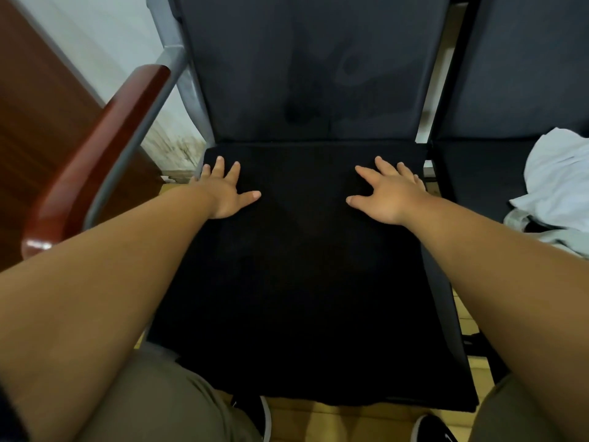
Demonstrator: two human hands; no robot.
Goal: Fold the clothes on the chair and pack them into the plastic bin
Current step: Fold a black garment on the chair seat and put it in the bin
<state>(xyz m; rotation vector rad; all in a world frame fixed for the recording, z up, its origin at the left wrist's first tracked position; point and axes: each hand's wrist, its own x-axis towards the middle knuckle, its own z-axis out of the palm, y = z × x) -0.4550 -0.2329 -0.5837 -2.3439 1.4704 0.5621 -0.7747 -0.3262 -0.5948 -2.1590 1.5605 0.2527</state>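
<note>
Two hands splayed flat, left hand (228, 191), right hand (387, 194), gripping nothing, resting on black cloth (302, 282); chair (302, 74) beneath

Panel: red-brown polished wooden panel (38, 116), far left, beside the wall.
Wall: pale painted wall (95, 43), dark mottled staining along its base.
Floor: yellowish floor (344, 422), bottom of view.
Footwear: black shoe with white sole (250, 416) on the floor; second black shoe (433, 430) well apart, to its right.

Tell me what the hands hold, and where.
Nothing is gripped: the left hand and right hand lie flat, fingers spread, on the black cloth.
</note>
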